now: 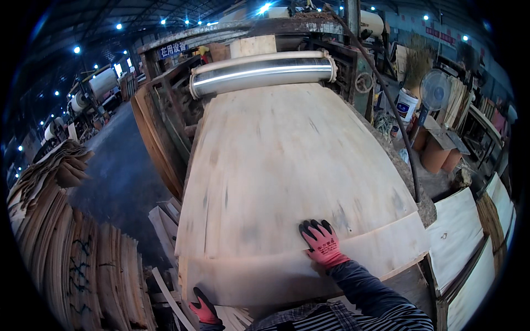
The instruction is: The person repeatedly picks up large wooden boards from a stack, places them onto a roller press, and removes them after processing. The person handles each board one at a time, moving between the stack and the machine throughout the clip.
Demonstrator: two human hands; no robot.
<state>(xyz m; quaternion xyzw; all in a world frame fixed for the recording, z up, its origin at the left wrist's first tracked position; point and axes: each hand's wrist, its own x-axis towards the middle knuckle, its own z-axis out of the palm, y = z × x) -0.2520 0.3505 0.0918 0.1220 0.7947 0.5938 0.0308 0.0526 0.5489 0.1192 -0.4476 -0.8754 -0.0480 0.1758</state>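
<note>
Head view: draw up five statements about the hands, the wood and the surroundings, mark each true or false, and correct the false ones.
1. The left hand and right hand are gloved in pink and black. True.
2. A metal roller spans the far end of the pale wood sheeting. True.
3. The right hand is on the roller. False: it lies spread on the sheeting, near its front.
4. The fan is at the picture's left. False: the fan is at its right.
5. Stacked sheets stand at lower left. True.

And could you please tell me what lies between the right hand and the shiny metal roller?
Between the right hand and the metal roller, the head view shows only pale wood veneer with dark streaks, otherwise bare.
</note>
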